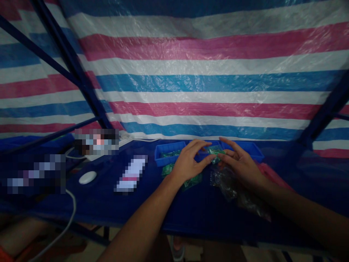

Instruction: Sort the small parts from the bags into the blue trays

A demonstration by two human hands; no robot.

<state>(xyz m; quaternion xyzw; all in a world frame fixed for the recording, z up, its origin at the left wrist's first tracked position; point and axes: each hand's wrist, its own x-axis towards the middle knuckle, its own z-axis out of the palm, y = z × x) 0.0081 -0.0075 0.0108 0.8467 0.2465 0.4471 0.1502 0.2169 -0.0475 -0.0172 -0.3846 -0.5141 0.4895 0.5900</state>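
Both my hands meet over a dark blue table (191, 207), pinching one small clear packet with green contents (215, 154). My left hand (188, 162) grips its left side between thumb and forefinger. My right hand (240, 163) holds the right side, fingers partly spread. Under my left hand lie more green packets (167, 169). Clear empty plastic bags (226, 182) lie beneath my right wrist. Just behind my hands stand two shallow blue trays, the left tray (169, 147) holding green pieces, the right tray (252, 147) mostly hidden.
A white round puck (87, 177) with a white cable (69, 214) lies at the left. A white power strip (128, 137) sits at the back. Striped pink, blue and white tarpaulin (207, 80) hangs behind, with dark blue frame poles (71, 65).
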